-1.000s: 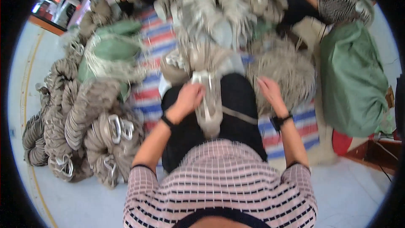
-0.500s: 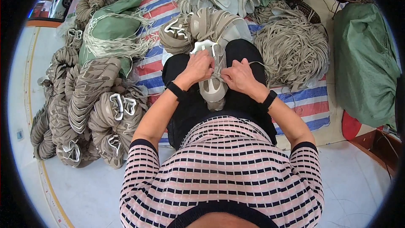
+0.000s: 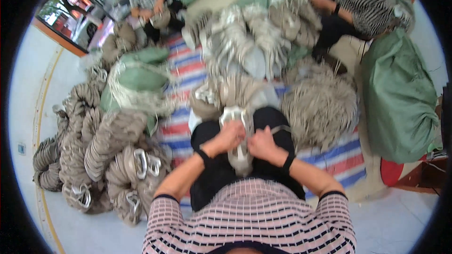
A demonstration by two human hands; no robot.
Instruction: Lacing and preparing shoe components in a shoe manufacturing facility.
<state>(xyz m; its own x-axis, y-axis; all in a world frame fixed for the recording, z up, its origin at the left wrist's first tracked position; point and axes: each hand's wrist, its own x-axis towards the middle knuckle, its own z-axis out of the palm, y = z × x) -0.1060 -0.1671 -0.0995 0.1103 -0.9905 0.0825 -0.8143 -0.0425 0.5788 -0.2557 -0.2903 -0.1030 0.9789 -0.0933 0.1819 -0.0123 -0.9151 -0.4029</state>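
Person seated on floor, lap in black. Left hand (image 3: 229, 136) and right hand (image 3: 261, 143) close together, both gripping grey strap bundle (image 3: 238, 153) with pale metal buckle (image 3: 234, 115) at top, held over lap. Striped mat (image 3: 336, 160) spread underneath. Heap of tied strap coils (image 3: 101, 155) with metal clips off to left, on floor. Loose tangle of grey cords (image 3: 320, 106) just right of knees. Green sack (image 3: 400, 99) far right. Two other people seated beyond, handling similar bundles.
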